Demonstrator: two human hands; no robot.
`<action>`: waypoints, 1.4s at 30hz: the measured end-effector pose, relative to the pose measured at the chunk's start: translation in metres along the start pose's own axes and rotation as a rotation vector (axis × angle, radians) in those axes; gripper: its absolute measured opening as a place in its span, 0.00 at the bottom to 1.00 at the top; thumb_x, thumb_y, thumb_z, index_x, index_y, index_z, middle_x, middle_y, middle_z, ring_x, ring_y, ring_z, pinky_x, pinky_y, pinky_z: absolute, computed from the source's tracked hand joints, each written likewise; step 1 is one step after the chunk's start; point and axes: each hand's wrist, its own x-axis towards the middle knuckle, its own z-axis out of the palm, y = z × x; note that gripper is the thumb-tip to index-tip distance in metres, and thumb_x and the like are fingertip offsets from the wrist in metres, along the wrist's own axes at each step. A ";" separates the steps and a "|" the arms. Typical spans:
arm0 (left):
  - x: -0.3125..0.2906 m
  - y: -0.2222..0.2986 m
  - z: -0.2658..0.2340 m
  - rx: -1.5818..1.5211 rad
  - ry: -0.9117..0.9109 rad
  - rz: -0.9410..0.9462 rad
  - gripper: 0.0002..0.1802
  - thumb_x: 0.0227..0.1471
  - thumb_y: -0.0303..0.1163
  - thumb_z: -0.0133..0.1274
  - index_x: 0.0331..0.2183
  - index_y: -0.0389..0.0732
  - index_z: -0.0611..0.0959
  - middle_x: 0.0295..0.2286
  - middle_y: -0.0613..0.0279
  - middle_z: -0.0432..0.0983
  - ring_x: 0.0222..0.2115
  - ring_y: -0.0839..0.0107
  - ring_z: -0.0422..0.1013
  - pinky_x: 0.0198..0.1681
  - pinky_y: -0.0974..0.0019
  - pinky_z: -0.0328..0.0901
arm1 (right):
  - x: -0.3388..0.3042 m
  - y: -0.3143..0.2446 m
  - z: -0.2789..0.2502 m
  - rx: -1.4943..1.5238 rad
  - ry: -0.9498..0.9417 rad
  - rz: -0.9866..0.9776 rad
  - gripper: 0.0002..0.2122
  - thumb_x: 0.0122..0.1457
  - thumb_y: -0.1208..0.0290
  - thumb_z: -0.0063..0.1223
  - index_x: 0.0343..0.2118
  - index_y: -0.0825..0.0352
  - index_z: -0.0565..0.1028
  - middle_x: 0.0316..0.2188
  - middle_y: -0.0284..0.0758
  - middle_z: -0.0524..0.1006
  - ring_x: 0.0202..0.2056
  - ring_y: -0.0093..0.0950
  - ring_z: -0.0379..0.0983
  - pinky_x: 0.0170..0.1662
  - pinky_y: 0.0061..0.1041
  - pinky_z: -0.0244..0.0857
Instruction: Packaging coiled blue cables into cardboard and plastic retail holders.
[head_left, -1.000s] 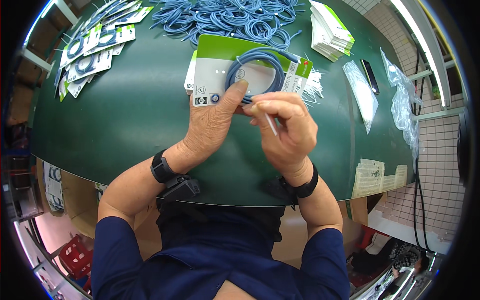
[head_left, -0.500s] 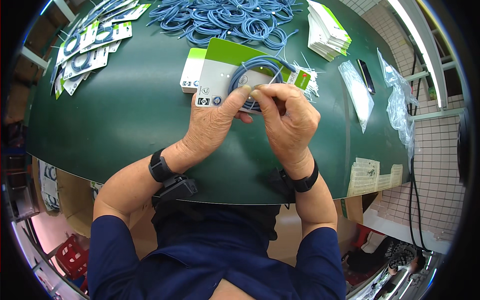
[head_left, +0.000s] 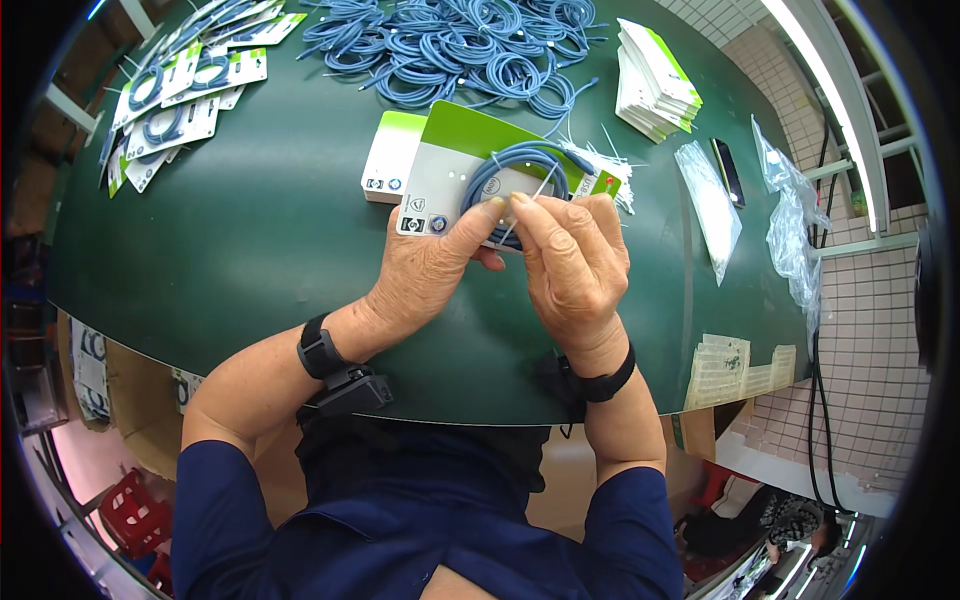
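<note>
My left hand (head_left: 425,265) grips a white and green backing card (head_left: 450,165) by its near edge, thumb on top. A coiled blue cable (head_left: 520,155) lies flat against the card. A thin white cable tie (head_left: 546,180) runs across the coil. The thumb and fingers of my right hand (head_left: 578,262) pinch near the tie, at the coil's near right side. Both hands are closed and almost touch. Part of the coil and the card's right side are hidden behind my right fingers.
Behind the card stands a stack of similar cards (head_left: 392,150), with loose white cable ties (head_left: 615,172) to the right. Many blue cable coils (head_left: 450,50) heap at the back. Carded cables (head_left: 165,125) pile at left; more cards (head_left: 655,85), a plastic bag (head_left: 712,205) and a phone (head_left: 728,172) lie right.
The whole view has shifted slightly, with the table's things lower in it. My right fingers have turned a little at the tie. Both hands keep their hold.
</note>
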 end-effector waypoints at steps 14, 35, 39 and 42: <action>-0.004 0.007 0.004 -0.087 0.006 0.019 0.17 0.63 0.31 0.61 0.50 0.34 0.79 0.38 0.60 0.79 0.32 0.74 0.78 0.29 0.70 0.78 | -0.005 -0.012 -0.019 0.126 -0.007 -0.065 0.17 0.47 0.86 0.72 0.40 0.62 0.85 0.37 0.33 0.83 0.32 0.31 0.77 0.32 0.25 0.71; -0.002 0.011 0.004 -0.120 0.050 0.014 0.16 0.63 0.30 0.61 0.48 0.33 0.79 0.37 0.60 0.80 0.30 0.74 0.79 0.27 0.70 0.77 | -0.010 -0.009 -0.011 0.131 0.054 -0.038 0.17 0.46 0.81 0.75 0.40 0.59 0.86 0.39 0.29 0.87 0.30 0.25 0.74 0.32 0.23 0.65; -0.002 0.010 0.004 -0.119 0.058 0.016 0.17 0.62 0.30 0.61 0.49 0.33 0.79 0.37 0.59 0.79 0.31 0.74 0.79 0.27 0.70 0.77 | -0.008 -0.011 -0.013 0.140 0.005 -0.022 0.14 0.51 0.84 0.73 0.40 0.61 0.84 0.37 0.35 0.87 0.30 0.28 0.75 0.30 0.24 0.67; -0.001 0.010 0.005 -0.118 0.062 0.018 0.16 0.62 0.29 0.62 0.48 0.33 0.79 0.37 0.60 0.80 0.31 0.74 0.79 0.27 0.70 0.77 | -0.009 -0.006 -0.006 0.140 0.045 -0.027 0.15 0.48 0.82 0.73 0.39 0.60 0.85 0.37 0.31 0.86 0.29 0.26 0.74 0.31 0.24 0.65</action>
